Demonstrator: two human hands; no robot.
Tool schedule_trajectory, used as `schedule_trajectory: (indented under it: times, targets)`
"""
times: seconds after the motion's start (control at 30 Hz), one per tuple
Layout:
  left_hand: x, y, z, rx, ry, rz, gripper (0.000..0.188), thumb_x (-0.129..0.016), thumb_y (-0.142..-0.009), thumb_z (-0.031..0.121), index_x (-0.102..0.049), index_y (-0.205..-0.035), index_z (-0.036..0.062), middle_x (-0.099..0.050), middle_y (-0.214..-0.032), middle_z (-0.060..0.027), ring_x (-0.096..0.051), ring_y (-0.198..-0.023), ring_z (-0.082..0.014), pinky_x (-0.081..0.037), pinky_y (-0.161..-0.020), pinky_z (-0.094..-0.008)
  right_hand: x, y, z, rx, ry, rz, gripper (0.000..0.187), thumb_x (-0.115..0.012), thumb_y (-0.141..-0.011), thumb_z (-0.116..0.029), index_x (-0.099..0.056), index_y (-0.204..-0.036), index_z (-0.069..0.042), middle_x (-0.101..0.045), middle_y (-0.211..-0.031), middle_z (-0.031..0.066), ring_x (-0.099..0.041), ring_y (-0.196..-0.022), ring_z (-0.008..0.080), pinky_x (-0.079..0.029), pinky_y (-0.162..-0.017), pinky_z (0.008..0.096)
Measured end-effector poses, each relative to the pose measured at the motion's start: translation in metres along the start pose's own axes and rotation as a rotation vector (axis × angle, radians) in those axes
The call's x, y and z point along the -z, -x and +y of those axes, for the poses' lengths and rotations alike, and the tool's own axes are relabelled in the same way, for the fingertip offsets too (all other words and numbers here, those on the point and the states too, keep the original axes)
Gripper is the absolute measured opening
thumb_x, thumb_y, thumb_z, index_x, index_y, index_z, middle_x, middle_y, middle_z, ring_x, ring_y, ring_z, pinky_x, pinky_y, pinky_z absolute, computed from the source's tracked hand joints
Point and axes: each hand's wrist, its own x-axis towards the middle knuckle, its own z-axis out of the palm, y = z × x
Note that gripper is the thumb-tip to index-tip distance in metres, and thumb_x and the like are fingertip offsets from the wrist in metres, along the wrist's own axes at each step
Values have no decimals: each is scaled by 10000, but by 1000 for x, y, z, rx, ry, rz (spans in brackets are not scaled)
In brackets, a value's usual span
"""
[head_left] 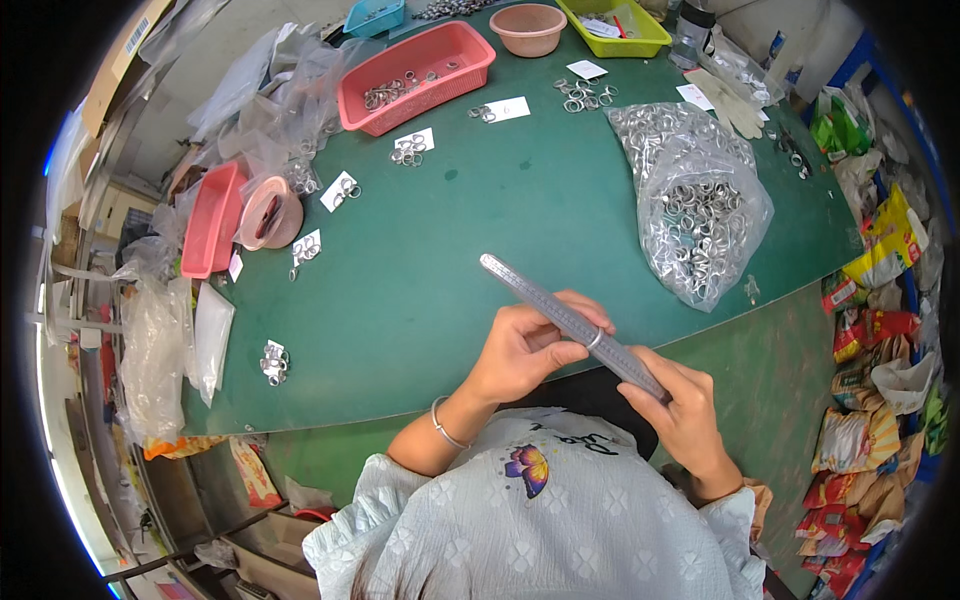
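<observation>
Head view: right hand (685, 405) is holding the rod (540, 298), grip clamping on its near end; its tip is pointing far left over the counter (400, 250). Left hand (518, 352) is clamping its grip around the rod beside the ring (596, 339). Clear bag (757, 215) is lying far right, pink basket (430, 102) far left.

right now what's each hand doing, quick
Left hand: closed on the stick, fingertips at the ring.
Right hand: closed, holding the stick's thick end.
</observation>
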Motion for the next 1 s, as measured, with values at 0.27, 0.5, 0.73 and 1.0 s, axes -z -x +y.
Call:
schedule_trajectory:
  times: [0.27, 0.5, 0.73, 1.0]
  targets:
    - [7, 7, -10, 82, 13, 84, 250, -653, -806, 47, -596, -1027, -56, -578, -1040, -122, -561, -983, -203, -452, -872, -327, -10, -1, 6, -44, 26, 21, 298, -711, -752, -93, -609, -1019, -8, -616, -748, 160, -595, -584, 276, -454, -519, 325]
    - [48, 4, -1, -39, 262, 411, 303, -623, -850, 83, -557, -1124, -25, -604, -1028, -106, -576, -950, -169, -442, -916, -314, -15, -2, 22, -17, 285, 42, 283, -725, -749, -148, -622, -989, -39, -612, -695, 136, -569, -533, 293, -442, -484, 344]
    - [103, 15, -3, -32, 279, 508, 282, -622, -835, 45, -561, -1102, -23, -597, -1050, -111, -584, -985, -183, -457, -921, -311, -24, 3, 50, -315, -163, -70, 273, -682, -778, -76, -605, -993, 74, -465, -625, -1, -385, -561, 52, -318, -477, 209]
    - [211, 70, 7, 38, -811, 995, 243, -625, -784, -34, -586, -1023, -24, -573, -999, -121, -631, -875, -218, -520, -749, -295, -43, 13, 72, -510, -270, -162, 252, -652, -817, -104, -618, -1011, 54, -429, -607, -48, -343, -510, 25, -258, -440, 201]
